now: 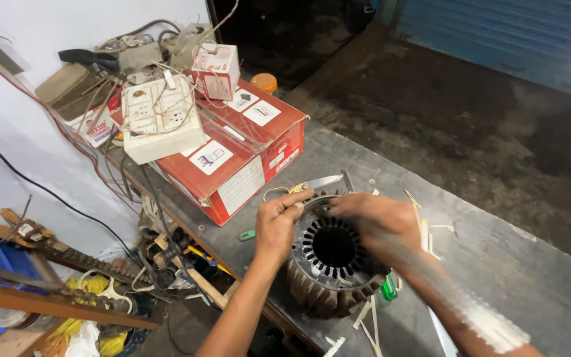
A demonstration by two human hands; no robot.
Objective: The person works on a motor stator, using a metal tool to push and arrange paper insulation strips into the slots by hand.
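A round dark motor stator core [333,259] with slotted teeth and a rusty brown outer wall lies on the grey workbench [497,264]. My left hand [279,221] grips its upper left rim with fingers curled over the edge. My right hand [381,221], blurred by motion, rests over the upper right rim, fingers reaching toward the left hand. Whether a thin piece is pinched between the fingers cannot be told. Scissors [305,186] with yellow handles lie just behind the stator.
A red cardboard box [246,158] stands at the back left with a white switchboard [160,119], wires and a small box [216,69] on it. Pale paper strips [424,228] and a green-handled tool [389,289] lie about the stator. Clutter and tools fill the floor left.
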